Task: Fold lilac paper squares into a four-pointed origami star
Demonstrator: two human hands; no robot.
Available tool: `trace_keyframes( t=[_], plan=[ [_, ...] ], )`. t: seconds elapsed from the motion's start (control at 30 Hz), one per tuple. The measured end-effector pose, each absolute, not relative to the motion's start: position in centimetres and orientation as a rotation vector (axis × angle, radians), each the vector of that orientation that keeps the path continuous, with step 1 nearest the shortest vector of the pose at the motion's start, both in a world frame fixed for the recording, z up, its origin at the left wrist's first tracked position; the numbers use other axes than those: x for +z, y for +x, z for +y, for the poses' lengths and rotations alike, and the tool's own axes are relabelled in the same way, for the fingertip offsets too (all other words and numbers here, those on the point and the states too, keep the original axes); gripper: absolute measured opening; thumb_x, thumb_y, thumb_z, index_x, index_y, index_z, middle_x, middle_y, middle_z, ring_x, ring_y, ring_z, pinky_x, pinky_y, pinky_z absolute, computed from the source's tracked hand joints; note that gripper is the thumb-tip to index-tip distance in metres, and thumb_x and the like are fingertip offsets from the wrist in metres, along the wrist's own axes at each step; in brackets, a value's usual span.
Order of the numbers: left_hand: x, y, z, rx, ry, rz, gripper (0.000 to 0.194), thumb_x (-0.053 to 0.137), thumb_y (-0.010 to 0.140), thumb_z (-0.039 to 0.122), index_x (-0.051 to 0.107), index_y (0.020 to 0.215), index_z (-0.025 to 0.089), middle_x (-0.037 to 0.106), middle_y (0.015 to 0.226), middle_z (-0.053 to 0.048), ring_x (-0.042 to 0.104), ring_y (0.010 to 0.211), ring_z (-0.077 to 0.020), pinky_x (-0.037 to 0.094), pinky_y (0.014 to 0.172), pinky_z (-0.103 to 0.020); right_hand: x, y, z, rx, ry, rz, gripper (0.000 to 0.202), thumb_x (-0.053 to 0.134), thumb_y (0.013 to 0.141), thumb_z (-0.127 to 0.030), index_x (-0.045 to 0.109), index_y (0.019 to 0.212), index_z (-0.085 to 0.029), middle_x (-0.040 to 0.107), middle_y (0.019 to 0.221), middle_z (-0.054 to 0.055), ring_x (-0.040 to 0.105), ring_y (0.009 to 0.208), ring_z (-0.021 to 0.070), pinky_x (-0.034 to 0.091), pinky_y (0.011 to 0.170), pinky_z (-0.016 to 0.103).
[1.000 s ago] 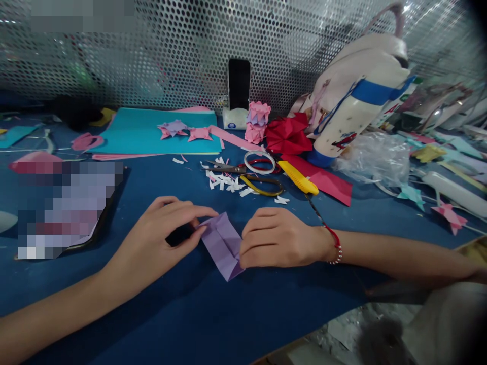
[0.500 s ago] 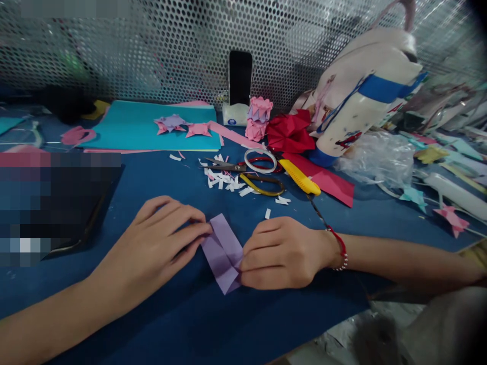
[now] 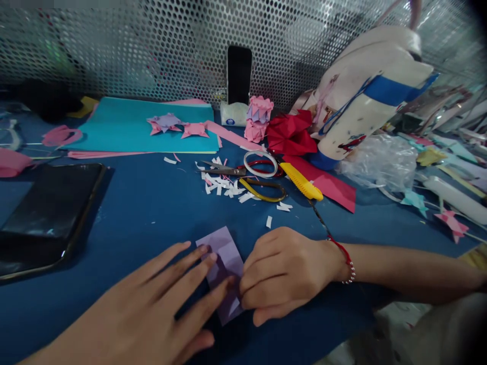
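A creased piece of purple paper [image 3: 227, 253] lies on the blue table between my hands. My left hand [image 3: 163, 299] has its fingers spread, with several fingertips resting on or over the paper's left side and middle. My right hand [image 3: 285, 276], with a red string and bead bracelet at the wrist, is curled with its fingers together at the paper's right edge. The fingertips there are partly hidden, and they appear to pinch that edge.
Beyond the hands lie scissors [image 3: 224, 170], white paper scraps [image 3: 224, 188], a yellow cutter [image 3: 302, 181] and red paper [image 3: 335, 187]. A black phone [image 3: 49, 213] is at left, teal sheets [image 3: 125, 126] behind, a bottle [image 3: 357, 116] at back right.
My left hand has opened from a pinch at the paper's upper left edge and moved down and over it. The paper and my right hand sit slightly lower in view; one paper corner now lies spread out.
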State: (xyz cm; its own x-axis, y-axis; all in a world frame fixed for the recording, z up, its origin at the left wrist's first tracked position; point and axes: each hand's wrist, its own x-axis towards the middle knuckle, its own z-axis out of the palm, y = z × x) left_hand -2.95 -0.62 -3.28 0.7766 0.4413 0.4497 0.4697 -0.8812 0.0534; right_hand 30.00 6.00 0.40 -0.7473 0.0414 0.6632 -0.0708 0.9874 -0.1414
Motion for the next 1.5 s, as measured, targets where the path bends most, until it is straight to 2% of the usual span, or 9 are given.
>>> trace_keyframes(
  t=[0.03, 0.13, 0.23, 0.47, 0.73, 0.87, 1.03, 1.3, 1.5],
  plan=[
    [-3.7, -2.9, -1.3, -0.762, -2.894, -0.719, 0.055, 0.052, 0.135, 0.070, 0.089, 0.146, 0.031, 0.090, 0.155, -0.011, 0.065, 0.173, -0.0303, 0.012, 0.167, -0.048, 0.3, 30.1, 6.1, 0.243, 0.019, -2.387, 0.037, 0.080, 0.132, -0.028, 0.090, 0.098, -0.021, 0.093, 0.097, -0.004, 0.087, 0.087, 0.0066, 0.062, 0.077, 0.023],
    [-4.5, -2.9, -2.7, -0.647, -2.872, -0.619, 0.052, 0.058, 0.134, 0.050, 0.078, 0.176, 0.026, 0.080, 0.171, -0.021, 0.018, 0.204, -0.0409, 0.010, 0.167, -0.060, 0.1, 30.5, 6.5, 0.336, -0.035, -2.348, 0.037, 0.070, 0.137, -0.029, 0.088, 0.108, -0.018, 0.094, 0.100, 0.000, 0.089, 0.092, 0.0093, 0.067, 0.085, 0.024],
    [-5.1, -3.0, -2.9, -0.630, -2.837, -0.633, 0.068, 0.062, 0.132, 0.048, 0.056, 0.197, 0.029, 0.076, 0.175, -0.022, 0.003, 0.206, -0.0445, 0.007, 0.167, -0.061, 0.3, 31.1, 6.8, 0.321, -0.195, -2.367, 0.031, 0.059, 0.139, -0.025, 0.086, 0.132, -0.014, 0.098, 0.120, 0.008, 0.092, 0.117, 0.0156, 0.073, 0.113, 0.030],
    [-6.3, -3.5, -2.0, -0.674, -2.854, -0.571, 0.087, 0.076, 0.127, 0.048, 0.038, 0.205, 0.038, 0.064, 0.195, -0.017, 0.024, 0.203, -0.0410, 0.015, 0.166, -0.063, 0.9, 31.7, 7.5, 0.258, -0.456, -2.573, 0.036, 0.058, 0.139, -0.029, 0.077, 0.166, -0.013, 0.094, 0.153, 0.014, 0.082, 0.148, 0.0237, 0.067, 0.136, 0.041],
    [-4.3, -2.5, -1.5, -0.733, -2.978, -0.525, 0.041, 0.069, 0.133, 0.057, 0.087, 0.165, 0.039, 0.083, 0.173, 0.004, 0.069, 0.163, -0.0196, 0.007, 0.168, -0.044, 0.6, 31.5, 7.8, 0.232, -0.431, -2.520, 0.022, 0.065, 0.136, -0.024, 0.083, 0.144, -0.016, 0.095, 0.136, 0.010, 0.083, 0.128, 0.0226, 0.068, 0.124, 0.038],
    [-3.3, -1.8, -1.0, -0.698, -2.959, -0.443, 0.040, 0.067, 0.135, 0.057, 0.091, 0.157, 0.035, 0.082, 0.178, 0.002, 0.074, 0.155, -0.0206, 0.014, 0.166, -0.044, 1.1, 31.5, 7.8, 0.235, -0.394, -2.513, 0.017, 0.066, 0.136, -0.023, 0.082, 0.132, -0.019, 0.093, 0.131, 0.010, 0.082, 0.125, 0.0211, 0.066, 0.122, 0.038],
    [-1.7, -0.9, -0.4, -0.737, -2.942, -0.458, 0.056, 0.039, 0.143, 0.037, 0.095, 0.143, 0.036, 0.095, 0.145, 0.008, 0.074, 0.134, -0.0186, 0.002, 0.165, -0.041, 2.0, 31.8, 7.8, 0.109, -0.387, -2.560, 0.023, 0.063, 0.137, -0.024, 0.080, 0.122, -0.021, 0.090, 0.121, 0.008, 0.074, 0.109, 0.0209, 0.062, 0.108, 0.035],
    [-2.4, -1.3, -0.4, -0.746, -2.988, -0.479, 0.052, 0.041, 0.143, 0.046, 0.088, 0.158, 0.033, 0.090, 0.163, 0.008, 0.070, 0.151, -0.0190, 0.002, 0.166, -0.043, 1.9, 32.0, 7.9, 0.203, -0.268, -2.645, 0.028, 0.049, 0.138, -0.015, 0.074, 0.126, -0.021, 0.092, 0.122, 0.006, 0.074, 0.107, 0.0199, 0.056, 0.104, 0.034],
    [-3.0, -1.3, -0.5, -0.726, -3.010, -0.537, 0.050, 0.044, 0.142, 0.051, 0.087, 0.162, 0.033, 0.087, 0.168, 0.007, 0.069, 0.155, -0.0185, 0.002, 0.166, -0.041, 1.9, 32.3, 8.0, 0.254, -0.306, -2.771, 0.017, 0.064, 0.131, -0.010, 0.076, 0.131, -0.021, 0.091, 0.125, 0.007, 0.073, 0.108, 0.0217, 0.054, 0.099, 0.036]
  ],
)
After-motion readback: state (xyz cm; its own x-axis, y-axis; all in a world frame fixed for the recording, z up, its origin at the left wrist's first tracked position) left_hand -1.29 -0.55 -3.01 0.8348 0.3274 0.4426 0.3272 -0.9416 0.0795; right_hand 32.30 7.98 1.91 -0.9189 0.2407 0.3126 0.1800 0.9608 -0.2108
